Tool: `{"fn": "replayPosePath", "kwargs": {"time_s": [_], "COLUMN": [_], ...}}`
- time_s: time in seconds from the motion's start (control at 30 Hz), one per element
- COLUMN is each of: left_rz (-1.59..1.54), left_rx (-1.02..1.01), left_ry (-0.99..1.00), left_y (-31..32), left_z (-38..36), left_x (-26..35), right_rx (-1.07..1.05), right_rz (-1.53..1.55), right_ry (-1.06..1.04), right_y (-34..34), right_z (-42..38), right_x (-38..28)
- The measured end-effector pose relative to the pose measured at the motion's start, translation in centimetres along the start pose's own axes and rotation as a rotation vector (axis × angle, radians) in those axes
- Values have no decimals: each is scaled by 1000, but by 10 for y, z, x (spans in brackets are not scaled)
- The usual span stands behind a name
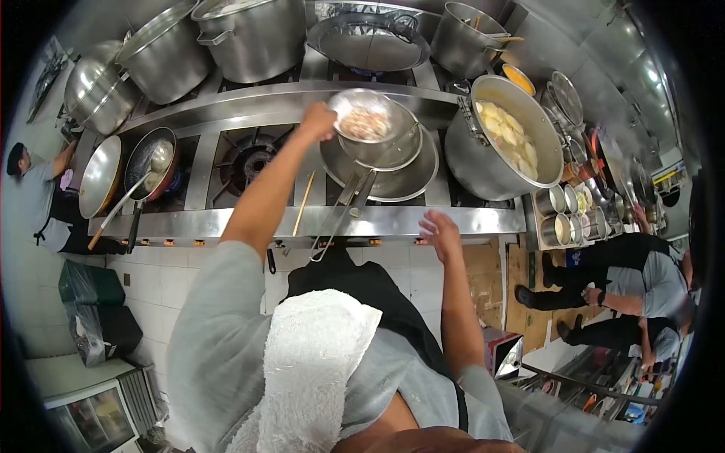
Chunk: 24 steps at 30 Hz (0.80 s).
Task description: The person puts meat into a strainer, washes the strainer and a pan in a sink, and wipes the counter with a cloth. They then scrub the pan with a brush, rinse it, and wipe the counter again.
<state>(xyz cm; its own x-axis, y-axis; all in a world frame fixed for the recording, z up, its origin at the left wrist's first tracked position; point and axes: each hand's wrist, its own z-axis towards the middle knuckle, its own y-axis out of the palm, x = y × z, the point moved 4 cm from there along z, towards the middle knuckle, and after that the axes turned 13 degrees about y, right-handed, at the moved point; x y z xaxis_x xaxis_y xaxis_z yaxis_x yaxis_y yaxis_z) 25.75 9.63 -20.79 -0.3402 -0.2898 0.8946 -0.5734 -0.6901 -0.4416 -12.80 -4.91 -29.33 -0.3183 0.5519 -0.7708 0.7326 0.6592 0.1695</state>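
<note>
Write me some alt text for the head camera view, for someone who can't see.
A person's left hand holds a metal bowl of small pieces over a wide pan on a steel stove. The right hand is empty; a large pot of yellowish slices stands to the right.

Smooth, shiny metal forms the stove's front edge (415, 220); near its right end, the big pot (472, 161) is duller metal. The bowl (361, 96) is glossy metal, the towel (313, 343) rough, matt cloth.
</note>
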Motion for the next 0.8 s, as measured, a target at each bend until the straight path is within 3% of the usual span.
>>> {"fn": "replayPosePath", "kwargs": {"time_s": [0.07, 0.13, 0.27, 0.3, 0.4, 0.47, 0.5, 0.6, 0.73, 0.77, 0.8], "left_rz": [-42, 56, 94, 280, 801, 614, 671, 871, 878, 839, 797], "left_rx": [37, -55, -155, -417, -113, -377, -481, -700, -625, -606, -587], "left_ry": [-5, -20, -20, -178, 484, 569, 566, 428, 485, 510, 537], "left_y": [39, 58, 68, 64, 59, 90, 104, 120, 129, 132, 134], "left_z": [1, 12, 43, 55, 38, 37, 33, 23, 19, 21, 22], "left_x": [-2, -9, -33, -32, 35, 41, 39, 35, 33, 30, 26], "right_rx": [-13, -103, -43, -81, -161, -229, -286, -374, -54, 84, 37], "right_rz": [63, 72, -14, -13, 8, 23, 10, -472, -990, -879, -865], "right_ry": [32, 105, 126, 161, 221, 273, 261, 348, 590, 370, 287], "right_y": [14, 27, 59, 62, 75, 78, 75, 26, -6, 4, 11], "right_z": [34, 61, 55, 55, 40, 35, 28, 37, 95, 97, 109], "right_x": [-18, -23, -21, -15, -9, -6, -6, 29, 144, 154, 160]}}
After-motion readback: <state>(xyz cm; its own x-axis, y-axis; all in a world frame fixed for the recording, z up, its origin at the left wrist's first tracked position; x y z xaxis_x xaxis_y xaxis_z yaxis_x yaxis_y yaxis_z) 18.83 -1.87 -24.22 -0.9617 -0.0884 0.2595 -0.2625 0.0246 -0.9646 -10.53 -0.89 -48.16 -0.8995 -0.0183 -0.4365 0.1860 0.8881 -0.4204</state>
